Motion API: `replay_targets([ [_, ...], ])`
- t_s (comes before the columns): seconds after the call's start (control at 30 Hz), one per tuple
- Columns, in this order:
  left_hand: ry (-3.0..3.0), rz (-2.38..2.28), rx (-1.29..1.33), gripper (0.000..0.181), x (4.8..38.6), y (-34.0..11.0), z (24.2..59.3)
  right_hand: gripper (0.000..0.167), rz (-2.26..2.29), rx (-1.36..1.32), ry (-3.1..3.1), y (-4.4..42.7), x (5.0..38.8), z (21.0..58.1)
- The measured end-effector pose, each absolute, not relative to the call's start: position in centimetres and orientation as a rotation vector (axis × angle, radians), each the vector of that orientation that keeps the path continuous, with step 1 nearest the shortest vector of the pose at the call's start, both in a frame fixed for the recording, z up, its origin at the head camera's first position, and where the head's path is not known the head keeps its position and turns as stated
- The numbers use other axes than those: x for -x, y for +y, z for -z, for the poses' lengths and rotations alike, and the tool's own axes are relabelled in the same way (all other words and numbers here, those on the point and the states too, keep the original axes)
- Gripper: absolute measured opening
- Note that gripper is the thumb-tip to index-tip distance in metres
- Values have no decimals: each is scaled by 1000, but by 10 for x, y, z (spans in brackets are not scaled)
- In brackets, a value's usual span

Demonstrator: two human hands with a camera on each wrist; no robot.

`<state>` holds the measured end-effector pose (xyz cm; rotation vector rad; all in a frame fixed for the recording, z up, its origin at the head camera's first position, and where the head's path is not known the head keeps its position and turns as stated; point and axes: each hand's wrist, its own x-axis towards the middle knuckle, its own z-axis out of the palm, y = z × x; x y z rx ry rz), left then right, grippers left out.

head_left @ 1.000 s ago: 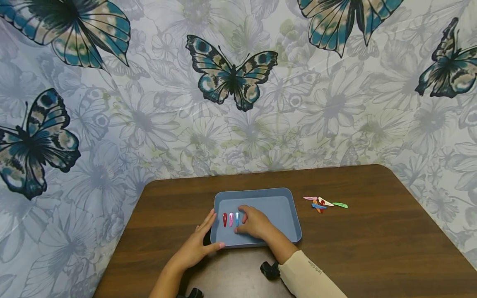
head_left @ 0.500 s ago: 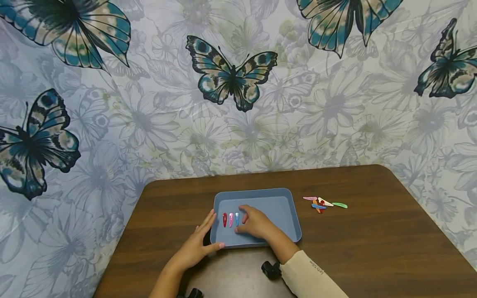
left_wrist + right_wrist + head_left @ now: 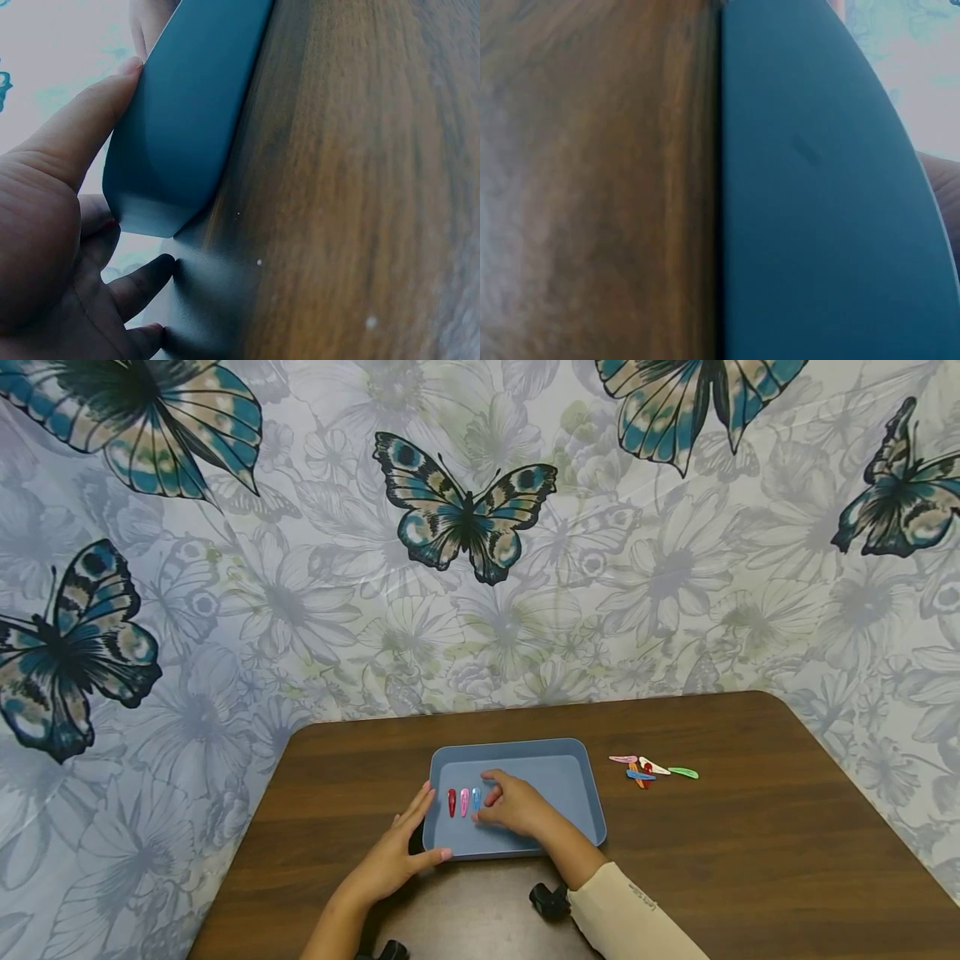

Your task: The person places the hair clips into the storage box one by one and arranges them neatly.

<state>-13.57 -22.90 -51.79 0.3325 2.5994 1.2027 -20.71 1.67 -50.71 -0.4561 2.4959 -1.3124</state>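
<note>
My left hand point(image 3: 393, 856) steadies the left side of the blue-grey tray point(image 3: 525, 853), fingers spread along the left wall and the thumb at the near rim. In the left wrist view, the left thumb point(image 3: 90, 112) lies against the tray's rim point(image 3: 180, 112). Inside the tray a red hair clip point(image 3: 452, 803), a pink hair clip point(image 3: 464, 802) and a blue hair clip point(image 3: 476, 800) lie side by side. Over the tray, my right hand point(image 3: 517, 806) has its thumb by the blue clip's near end and its index finger stretched beyond the far end, with a gap between them.
Right of the tray, a loose pile of several hair clips point(image 3: 641, 775) lies on the brown table point(image 3: 750, 843), with a green hair clip point(image 3: 684, 772) at its right end. A butterfly-patterned cloth point(image 3: 637, 610) hangs behind the table.
My right hand and sleeve have shifted very slightly to the right and the thumb has edged a little. The left hand, tray and clips look the same.
</note>
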Motion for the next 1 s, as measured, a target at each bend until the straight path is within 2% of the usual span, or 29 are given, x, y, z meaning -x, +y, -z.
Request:
replay_targets([
  [1.0,2609,-1197,-313,98,136,-229,518,39,1766,333,2445,34,196,501],
])
